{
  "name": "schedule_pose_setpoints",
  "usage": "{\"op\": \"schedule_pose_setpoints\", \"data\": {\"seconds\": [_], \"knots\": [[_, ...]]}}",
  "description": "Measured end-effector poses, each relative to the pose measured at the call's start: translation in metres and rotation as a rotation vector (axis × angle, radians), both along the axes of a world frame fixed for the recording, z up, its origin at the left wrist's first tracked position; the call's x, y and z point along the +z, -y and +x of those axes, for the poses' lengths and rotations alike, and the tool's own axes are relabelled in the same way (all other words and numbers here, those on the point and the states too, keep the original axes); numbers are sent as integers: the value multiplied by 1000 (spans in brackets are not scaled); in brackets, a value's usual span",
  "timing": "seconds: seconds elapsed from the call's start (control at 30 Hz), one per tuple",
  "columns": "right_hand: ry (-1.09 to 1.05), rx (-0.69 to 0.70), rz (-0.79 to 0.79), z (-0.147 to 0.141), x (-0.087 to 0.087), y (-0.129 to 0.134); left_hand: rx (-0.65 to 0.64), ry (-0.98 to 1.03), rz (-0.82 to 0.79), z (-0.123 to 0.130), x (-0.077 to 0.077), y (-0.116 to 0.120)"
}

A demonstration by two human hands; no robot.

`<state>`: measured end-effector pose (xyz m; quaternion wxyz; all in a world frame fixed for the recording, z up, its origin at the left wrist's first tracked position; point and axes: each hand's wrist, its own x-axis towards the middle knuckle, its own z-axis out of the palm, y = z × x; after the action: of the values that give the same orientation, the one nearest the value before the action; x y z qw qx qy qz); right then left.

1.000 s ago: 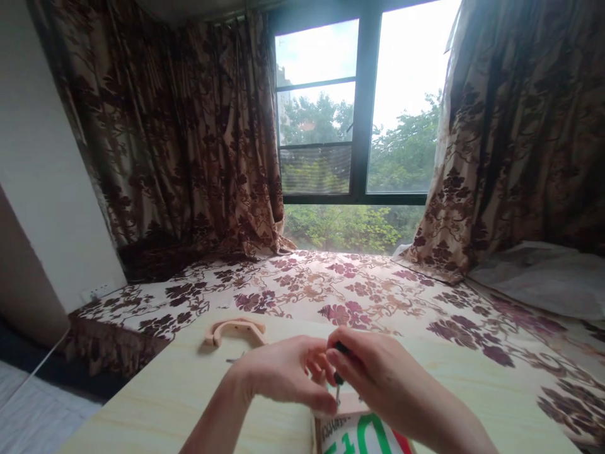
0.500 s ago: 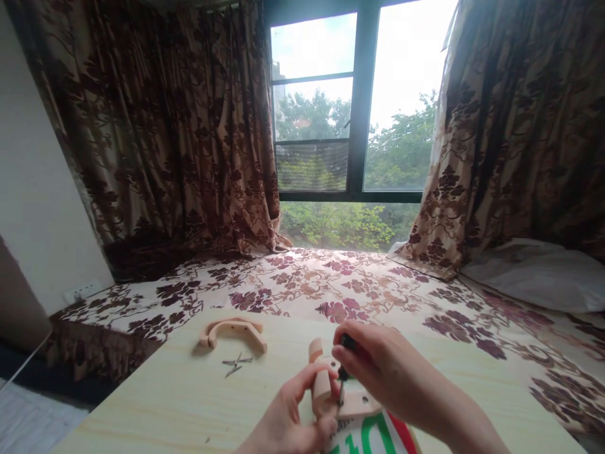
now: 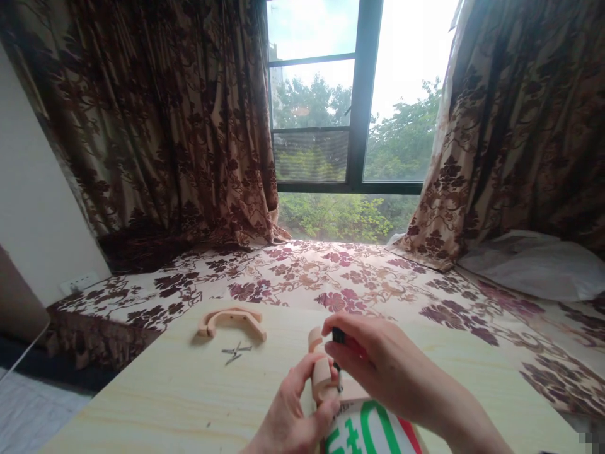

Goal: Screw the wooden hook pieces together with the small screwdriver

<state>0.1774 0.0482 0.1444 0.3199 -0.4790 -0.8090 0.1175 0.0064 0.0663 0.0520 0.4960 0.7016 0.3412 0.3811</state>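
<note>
My left hand (image 3: 293, 403) grips a pale wooden piece (image 3: 322, 376) with rounded ends, thumb and fingers closed around it. In my right hand (image 3: 382, 362) is a screwdriver (image 3: 337, 340) with a black handle, pointing down at the wood beside my left thumb. Its tip is mostly hidden, so I cannot tell what it touches. Under the wooden parts lies a white item with large green lettering (image 3: 362, 435) and a red edge. To the left, curved wooden pieces (image 3: 231, 313) rest on the tabletop, with several loose screws (image 3: 235, 353) just in front of them.
The pale wooden tabletop (image 3: 161, 391) spans the foreground. Beyond it stretches a flower-patterned cover (image 3: 302, 277) below a window (image 3: 312, 113). Patterned curtains (image 3: 198, 139) hang on both sides, and a translucent white bag (image 3: 534, 265) lies at the right.
The view has tipped slightly downward. My right hand has turned and shifted a little left with the screwdriver, which now looks more upright. My left hand keeps its hold on the wooden piece.
</note>
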Motion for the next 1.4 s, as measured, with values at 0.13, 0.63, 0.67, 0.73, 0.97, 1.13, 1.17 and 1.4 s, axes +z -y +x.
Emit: {"op": "schedule_pose_setpoints", "data": {"seconds": [0.13,0.63,0.67,0.73,0.97,1.13,1.17,1.4], "knots": [[41,-70,9,-5,-5,-6,-11,13,4,0,-1,-2],[123,-191,30,-2,-6,-12,-33,33,-35,2,2,-1],[139,-227,34,-2,-6,-14,-34,34,-31,2,1,-1],[164,-277,44,-1,-7,-16,-38,36,-23,2,1,-2],[38,-20,-24,6,4,-5,-6,59,-51,3,1,2],[40,-63,-13,4,1,-10,-6,69,-72,4,3,2],[55,-96,1,3,0,-12,-8,68,-77,4,4,3],[55,-110,50,1,1,-8,-10,61,-69,3,7,6]]}}
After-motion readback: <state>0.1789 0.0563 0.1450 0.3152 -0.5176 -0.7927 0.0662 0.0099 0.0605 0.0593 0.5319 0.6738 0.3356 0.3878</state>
